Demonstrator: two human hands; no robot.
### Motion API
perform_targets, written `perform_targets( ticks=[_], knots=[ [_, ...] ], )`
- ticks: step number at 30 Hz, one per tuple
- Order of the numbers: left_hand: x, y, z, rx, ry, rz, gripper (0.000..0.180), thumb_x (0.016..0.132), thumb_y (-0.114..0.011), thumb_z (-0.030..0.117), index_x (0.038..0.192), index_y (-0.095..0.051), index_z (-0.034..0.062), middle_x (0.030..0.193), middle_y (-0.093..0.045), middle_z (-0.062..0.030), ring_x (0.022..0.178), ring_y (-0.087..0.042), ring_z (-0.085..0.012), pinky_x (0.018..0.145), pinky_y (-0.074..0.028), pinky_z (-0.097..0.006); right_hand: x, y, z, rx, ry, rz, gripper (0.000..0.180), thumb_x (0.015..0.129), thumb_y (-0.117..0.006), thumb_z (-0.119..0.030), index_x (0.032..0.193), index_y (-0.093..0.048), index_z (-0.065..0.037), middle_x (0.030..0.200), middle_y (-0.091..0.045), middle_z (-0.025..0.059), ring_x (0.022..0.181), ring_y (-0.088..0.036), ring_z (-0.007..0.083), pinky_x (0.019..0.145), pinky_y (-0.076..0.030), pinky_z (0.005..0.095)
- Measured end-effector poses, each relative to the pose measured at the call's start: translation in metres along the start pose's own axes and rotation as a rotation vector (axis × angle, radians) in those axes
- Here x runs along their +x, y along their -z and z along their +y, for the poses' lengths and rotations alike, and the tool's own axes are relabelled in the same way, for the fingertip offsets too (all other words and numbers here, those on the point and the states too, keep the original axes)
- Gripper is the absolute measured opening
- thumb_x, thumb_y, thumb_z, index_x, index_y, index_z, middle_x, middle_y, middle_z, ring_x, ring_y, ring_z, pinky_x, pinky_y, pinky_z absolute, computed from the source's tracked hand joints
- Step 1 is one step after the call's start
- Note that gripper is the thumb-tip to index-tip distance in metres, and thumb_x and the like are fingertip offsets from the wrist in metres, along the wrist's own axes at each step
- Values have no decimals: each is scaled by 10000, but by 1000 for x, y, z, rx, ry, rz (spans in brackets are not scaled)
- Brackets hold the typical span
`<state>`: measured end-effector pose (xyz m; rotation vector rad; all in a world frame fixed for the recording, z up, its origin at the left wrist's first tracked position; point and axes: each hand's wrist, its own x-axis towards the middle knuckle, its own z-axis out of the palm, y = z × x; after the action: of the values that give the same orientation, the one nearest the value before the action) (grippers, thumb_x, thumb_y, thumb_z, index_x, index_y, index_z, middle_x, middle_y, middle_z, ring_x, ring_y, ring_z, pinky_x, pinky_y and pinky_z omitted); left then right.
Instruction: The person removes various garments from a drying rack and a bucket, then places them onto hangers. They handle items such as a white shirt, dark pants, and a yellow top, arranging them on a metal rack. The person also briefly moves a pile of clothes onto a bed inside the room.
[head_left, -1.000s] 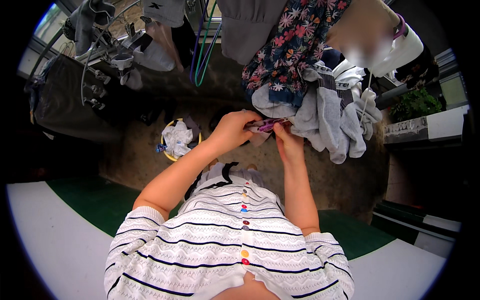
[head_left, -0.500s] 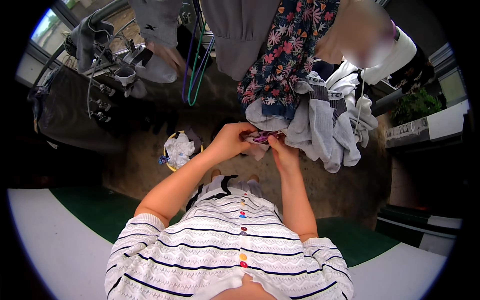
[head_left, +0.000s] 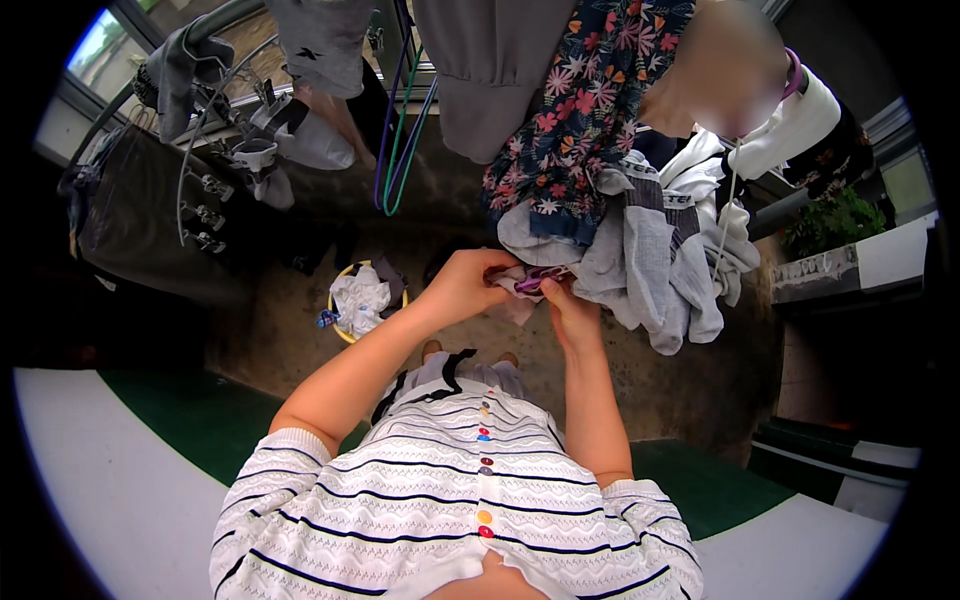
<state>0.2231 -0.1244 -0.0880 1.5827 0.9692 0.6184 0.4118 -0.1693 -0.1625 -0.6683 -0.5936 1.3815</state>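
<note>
My left hand (head_left: 468, 283) and my right hand (head_left: 566, 306) meet in front of my chest. Both pinch a small purple clip (head_left: 541, 277) together with a pale piece of cloth (head_left: 515, 293). Just to the right hangs a bundle of grey and white garments (head_left: 650, 260), touching my right hand. A dark flowered garment (head_left: 590, 110) hangs above them. My own striped white top with coloured buttons (head_left: 470, 490) fills the lower middle.
A yellow basket (head_left: 340, 322) with crumpled white cloth stands on the floor at the left. Purple and green hangers (head_left: 400, 130) dangle overhead beside a grey garment (head_left: 500, 70). A clip rack with dark clothes (head_left: 200, 190) hangs at the far left. A planter (head_left: 835, 225) sits at the right.
My hands stay together on the clip and cloth. The view has tilted slightly, so the hanging clothes and basket sit a little lower and closer.
</note>
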Motion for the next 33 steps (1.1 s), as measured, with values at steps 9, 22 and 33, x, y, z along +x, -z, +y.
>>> perform_targets(
  ticks=[9, 22, 33],
  knots=[
    [3, -14, 12, 189, -10, 48, 387, 729, -764, 94, 1068, -657, -58, 888, -686, -103, 785, -637, -133, 717, -515, -288, -5, -4, -5, -46, -50, 12, 603, 785, -776, -4, 1309, -480, -48, 1246, -547, 52, 1150, -539, 201, 1006, -426, 353],
    [-82, 5, -71, 293, 74, 308, 407, 858, -707, 218, 1196, -562, 45, 1062, -604, -141, 1037, -593, -270, 830, -507, -354, -27, 43, 27, -357, 6, 212, 619, 900, -684, -117, 1425, -366, -46, 1352, -503, 108, 1232, -501, 258, 1053, -398, 425],
    [-237, 158, -165, -397, 462, 468, 376, 980, -560, 196, 1009, -217, 45, 754, -460, -63, 435, -552, -135, 395, -490, -278, -40, -18, 187, -474, -726, 165, 535, 970, -599, -339, 1389, -415, -61, 793, -644, 67, 641, -578, 108, 678, -523, 288]
  ],
)
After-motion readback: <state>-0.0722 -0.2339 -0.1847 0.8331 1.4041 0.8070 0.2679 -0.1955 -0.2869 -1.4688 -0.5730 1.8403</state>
